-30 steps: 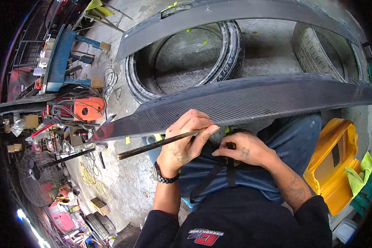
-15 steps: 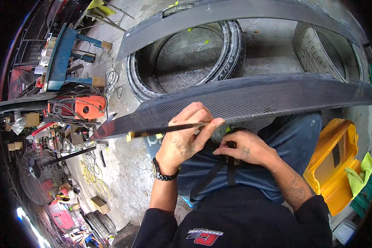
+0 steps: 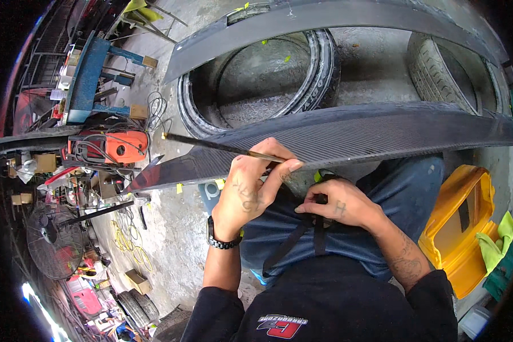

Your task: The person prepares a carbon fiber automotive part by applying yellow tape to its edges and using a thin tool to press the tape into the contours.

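My left hand (image 3: pixel 248 191) pinches a thin dark stick with a pale tip, like a slim paintbrush (image 3: pixel 205 143), between thumb and fingers. Its free end points up and left, over a long, curved, black carbon-fibre panel (image 3: pixel 347 134). The hand is at the panel's near edge, and its fingertips overlap that edge in view. Over my lap, my right hand (image 3: pixel 339 203) is closed, thumb against the curled fingers. What it holds, if anything, is hidden. Two black straps (image 3: pixel 288 239) hang just below it, across my blue trousers.
Beyond lies a second long dark panel (image 3: pixel 325 18) over tyres (image 3: pixel 325 74). A yellow plastic case (image 3: pixel 461 228) with a green cloth (image 3: pixel 499 239) stands at right. At left are an orange machine (image 3: pixel 125 147), a blue bench (image 3: pixel 85 80), a fan (image 3: pixel 54 242) and cables.
The stick's free end has swung upward, from a nearly level pose to a slant, as my left hand turned slightly. My right hand has barely moved.
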Available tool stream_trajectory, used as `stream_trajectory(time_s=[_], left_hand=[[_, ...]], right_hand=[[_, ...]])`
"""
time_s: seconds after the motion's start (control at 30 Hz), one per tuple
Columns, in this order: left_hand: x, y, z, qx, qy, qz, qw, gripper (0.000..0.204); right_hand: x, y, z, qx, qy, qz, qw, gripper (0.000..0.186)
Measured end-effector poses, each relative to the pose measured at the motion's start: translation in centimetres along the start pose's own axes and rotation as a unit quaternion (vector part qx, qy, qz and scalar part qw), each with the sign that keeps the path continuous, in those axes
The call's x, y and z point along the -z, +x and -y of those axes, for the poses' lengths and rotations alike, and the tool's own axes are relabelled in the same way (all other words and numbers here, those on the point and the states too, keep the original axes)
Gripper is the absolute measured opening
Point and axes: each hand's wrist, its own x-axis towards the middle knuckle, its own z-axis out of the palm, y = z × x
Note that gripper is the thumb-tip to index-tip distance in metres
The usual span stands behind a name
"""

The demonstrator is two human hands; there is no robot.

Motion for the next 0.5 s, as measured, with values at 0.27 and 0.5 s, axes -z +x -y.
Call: stream_trajectory(time_s=[0.27, 0.5], left_hand=[[0.5, 0.0, 0.2, 0.115, -0.079, 0.031, 0.99, 0.008], [1.2, 0.9, -0.5, 0.147, -0.076, 0.09, 0.982, 0.008]], right_hand=[[0.2, -0.1, 0.3, 0.006, 0.02, 0.015, 1.0, 0.041], [0.3, -0.1, 0.4, 0.012, 0.023, 0.02, 0.999, 0.04]])
